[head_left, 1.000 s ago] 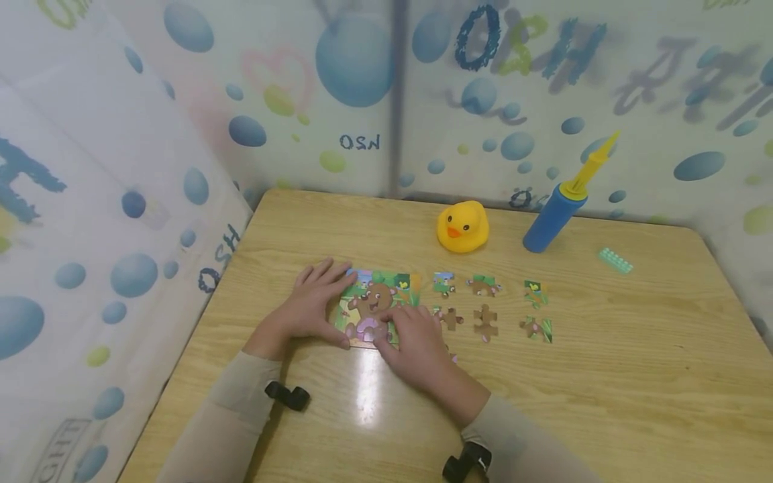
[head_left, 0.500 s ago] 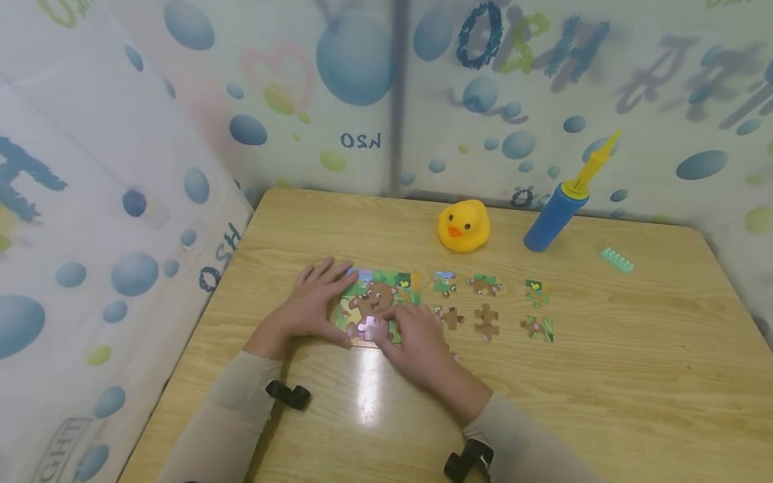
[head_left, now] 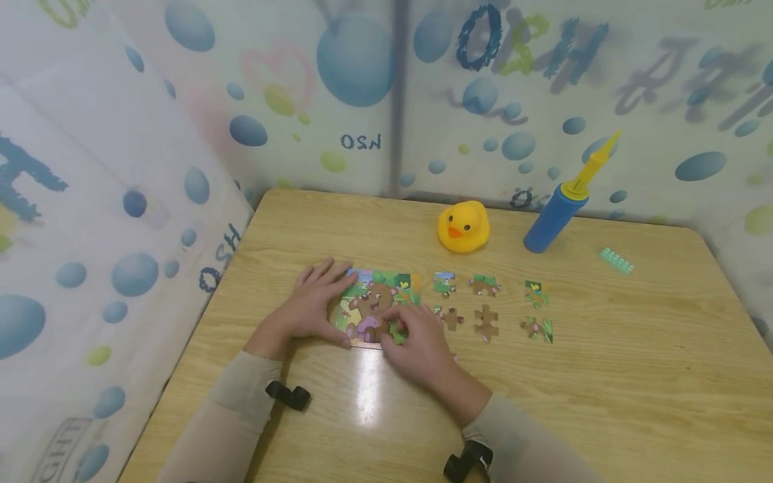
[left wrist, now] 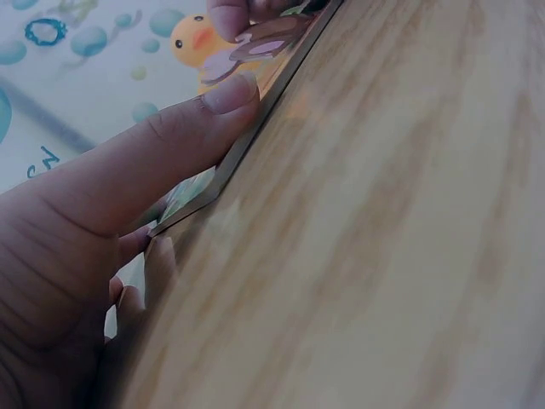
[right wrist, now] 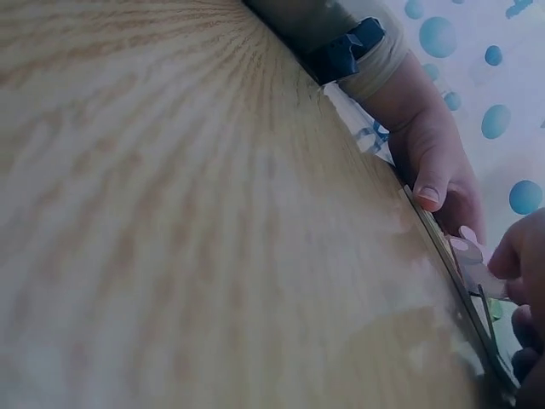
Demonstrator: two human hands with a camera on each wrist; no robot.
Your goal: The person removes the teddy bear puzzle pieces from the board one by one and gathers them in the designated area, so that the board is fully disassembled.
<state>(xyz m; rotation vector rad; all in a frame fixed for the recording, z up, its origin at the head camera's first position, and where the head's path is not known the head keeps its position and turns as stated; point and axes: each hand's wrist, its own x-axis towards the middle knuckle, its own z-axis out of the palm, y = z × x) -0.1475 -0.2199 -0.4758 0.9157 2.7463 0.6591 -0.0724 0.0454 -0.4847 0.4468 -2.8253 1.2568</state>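
Observation:
A jigsaw puzzle board (head_left: 365,292) with a brown bear picture lies at the left of the table. My left hand (head_left: 314,300) spans its left side, thumb near the front edge and fingers spread toward the far corner. In the left wrist view the thumb (left wrist: 183,136) lies along the board's edge. My right hand (head_left: 418,342) is over the board's lower right, pinching a brown and pink puzzle piece (left wrist: 268,41) between thumb and index finger. That piece tilts up from the board in the wrist views. The hand hides part of the picture.
Several loose puzzle pieces (head_left: 486,323) lie right of the board, one partly behind my right wrist. Farther back are a yellow rubber duck (head_left: 464,228), a blue and yellow pump (head_left: 554,216) and a mint toy brick (head_left: 616,260). Printed walls border the table.
The right fingertips have shifted slightly right and tilted the pinched piece. The bright glare on it is gone, and more green shows beside the fingers. My left hand stays in place.

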